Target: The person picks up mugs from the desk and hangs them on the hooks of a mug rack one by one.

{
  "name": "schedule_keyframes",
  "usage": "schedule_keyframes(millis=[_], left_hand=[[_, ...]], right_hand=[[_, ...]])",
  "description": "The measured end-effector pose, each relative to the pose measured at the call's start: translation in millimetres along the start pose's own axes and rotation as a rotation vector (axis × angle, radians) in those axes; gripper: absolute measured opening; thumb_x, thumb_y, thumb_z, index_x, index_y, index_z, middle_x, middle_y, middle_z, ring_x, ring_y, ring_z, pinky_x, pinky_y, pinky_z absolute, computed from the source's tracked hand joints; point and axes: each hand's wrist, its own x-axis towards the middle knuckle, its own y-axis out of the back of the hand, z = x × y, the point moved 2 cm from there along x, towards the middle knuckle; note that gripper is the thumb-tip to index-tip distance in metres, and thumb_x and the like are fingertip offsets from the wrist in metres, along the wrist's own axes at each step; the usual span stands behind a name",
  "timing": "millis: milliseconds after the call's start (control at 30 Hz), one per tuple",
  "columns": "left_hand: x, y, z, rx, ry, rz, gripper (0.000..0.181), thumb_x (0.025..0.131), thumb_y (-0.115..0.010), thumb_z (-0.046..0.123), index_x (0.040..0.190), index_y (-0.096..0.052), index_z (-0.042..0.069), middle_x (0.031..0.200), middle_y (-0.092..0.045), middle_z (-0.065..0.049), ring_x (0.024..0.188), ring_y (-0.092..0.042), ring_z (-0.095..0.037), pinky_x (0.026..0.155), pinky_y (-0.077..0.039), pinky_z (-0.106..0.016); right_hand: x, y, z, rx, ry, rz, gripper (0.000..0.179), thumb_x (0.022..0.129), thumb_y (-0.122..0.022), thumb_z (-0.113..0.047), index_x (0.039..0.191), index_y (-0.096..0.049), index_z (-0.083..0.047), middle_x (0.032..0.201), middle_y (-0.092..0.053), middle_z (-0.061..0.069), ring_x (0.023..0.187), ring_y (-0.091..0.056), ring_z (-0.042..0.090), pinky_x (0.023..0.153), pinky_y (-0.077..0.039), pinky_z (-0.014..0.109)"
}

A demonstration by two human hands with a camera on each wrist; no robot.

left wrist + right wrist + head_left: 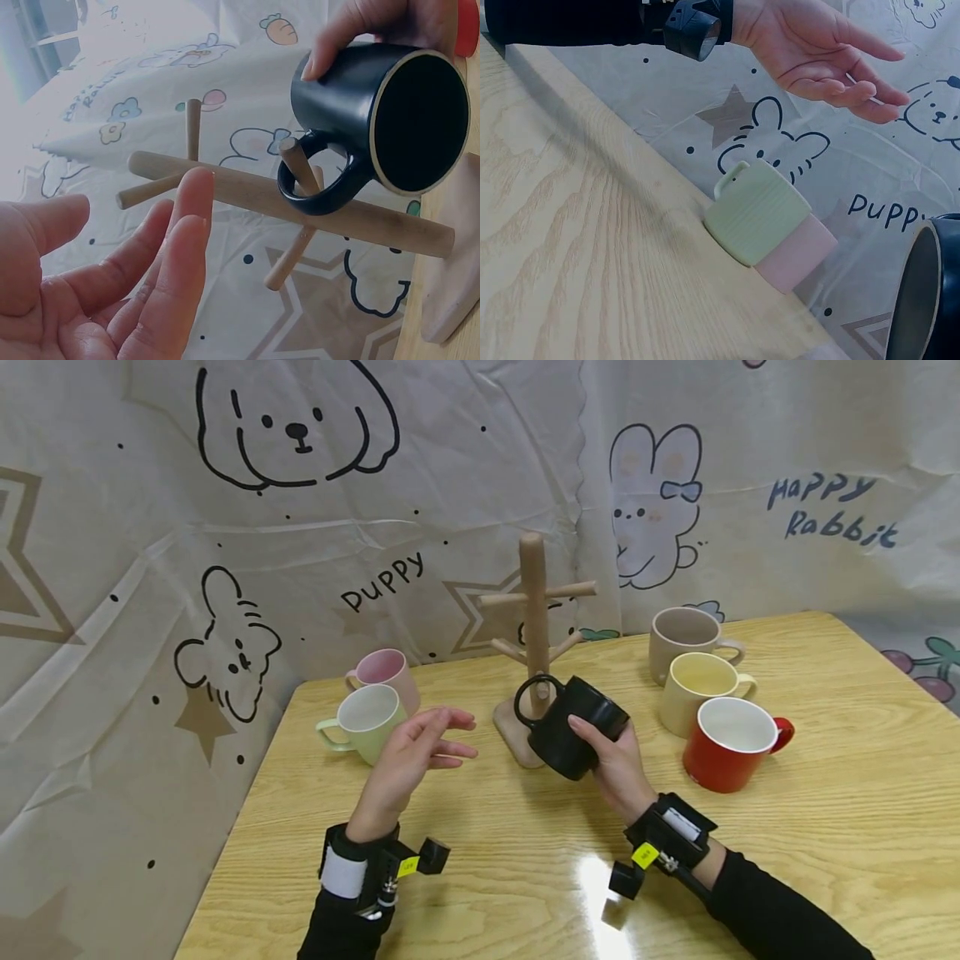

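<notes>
My right hand (624, 770) grips a black mug (573, 735) by its body, thumb on the near side. The mug is tilted, its mouth facing down and to the right and its handle pointing up and left. A wooden mug tree (534, 610) stands behind it. In the left wrist view, a lower peg (295, 157) of the tree shows inside the loop of the mug's handle (330, 201). Left of the tree, my left hand (412, 752) hovers with relaxed fingers, holding nothing. It is nearest to a light green mug (369, 727).
A pink mug (386, 675) stands behind the green one. On the right stand a beige-grey mug (678, 639), a yellow mug (693, 693) and a red mug (723, 756), close together on the wooden table (480, 877). A printed cloth (465, 460) hangs behind the table.
</notes>
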Motion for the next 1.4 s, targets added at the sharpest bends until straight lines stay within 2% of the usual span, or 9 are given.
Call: schedule_keyframes(millis=[133,233,367,600,800,967,1200,1400], left_hand=[[1.5,-0.5,-1.4,0.018,0.001,-0.007,0.048,0.099,-0.037,0.038,0.118,-0.055,-0.003,0.119,-0.056,-0.017,0.082,-0.067,-0.009,0.078,-0.053,-0.028],[2.5,-0.7,-2.3,0.030,0.006,-0.010,0.047,0.099,-0.037,0.037,0.117,-0.055,-0.002,0.119,-0.057,-0.017,0.083,-0.067,-0.011,0.079,-0.053,-0.028],[3.6,-1.7,-3.0,0.035,0.009,-0.018,0.045,0.099,-0.037,0.036,0.117,-0.056,-0.001,0.119,-0.056,-0.018,0.085,-0.068,-0.015,0.079,-0.053,-0.029],[5.2,-3.4,-3.9,0.027,0.018,-0.026,0.046,0.099,-0.036,0.036,0.118,-0.055,-0.002,0.120,-0.056,-0.019,0.083,-0.067,-0.012,0.077,-0.053,-0.028],[6.9,-4.1,-4.2,0.031,0.027,-0.034,0.046,0.099,-0.036,0.037,0.118,-0.056,-0.001,0.121,-0.056,-0.020,0.084,-0.068,-0.013,0.079,-0.053,-0.031],[6.9,-4.2,-4.4,0.033,0.030,-0.038,0.046,0.099,-0.036,0.036,0.118,-0.055,0.000,0.121,-0.055,-0.020,0.085,-0.068,-0.015,0.080,-0.053,-0.033],[6.5,-4.6,-5.5,0.045,0.046,-0.035,0.045,0.099,-0.036,0.036,0.117,-0.056,0.000,0.120,-0.057,-0.018,0.086,-0.068,-0.017,0.079,-0.053,-0.033],[5.8,-5.4,-6.5,0.045,0.058,-0.037,0.045,0.099,-0.036,0.036,0.118,-0.056,0.000,0.121,-0.056,-0.019,0.087,-0.068,-0.017,0.079,-0.053,-0.032]], right_hand=[[2.6,0.1,4.7,0.014,-0.038,0.015,0.046,0.086,-0.057,-0.006,0.124,-0.034,-0.018,0.117,-0.047,-0.001,0.101,-0.054,0.009,0.085,-0.048,0.024],[3.9,0.9,8.7,0.002,-0.069,0.020,0.057,0.087,-0.057,-0.007,0.134,-0.025,-0.015,0.122,-0.042,0.002,0.100,-0.055,0.009,0.081,-0.050,0.026],[5.2,1.9,13.1,-0.005,-0.078,0.006,0.063,0.088,-0.055,-0.008,0.138,-0.015,-0.011,0.129,-0.036,0.007,0.096,-0.058,0.007,0.078,-0.051,0.026],[6.5,1.8,16.4,0.032,-0.089,-0.016,0.062,0.089,-0.053,-0.006,0.137,-0.015,-0.009,0.129,-0.036,0.011,0.090,-0.062,0.006,0.077,-0.052,0.025],[7.2,2.7,17.5,0.036,-0.126,-0.013,0.066,0.089,-0.053,-0.007,0.141,-0.013,-0.008,0.137,-0.032,0.013,0.095,-0.060,0.006,0.082,-0.051,0.026],[9.4,3.8,17.3,0.046,-0.153,-0.058,0.069,0.089,-0.052,-0.005,0.143,-0.009,-0.006,0.142,-0.028,0.015,0.097,-0.059,0.006,0.086,-0.049,0.028],[10.4,5.2,15.0,0.037,-0.184,-0.095,0.066,0.089,-0.050,-0.004,0.143,-0.012,-0.005,0.144,-0.027,0.017,0.102,-0.057,0.009,0.095,-0.045,0.033],[10.9,6.8,16.0,0.046,-0.192,-0.094,0.064,0.089,-0.050,-0.004,0.142,-0.014,-0.005,0.143,-0.029,0.018,0.098,-0.059,0.008,0.088,-0.050,0.030]])
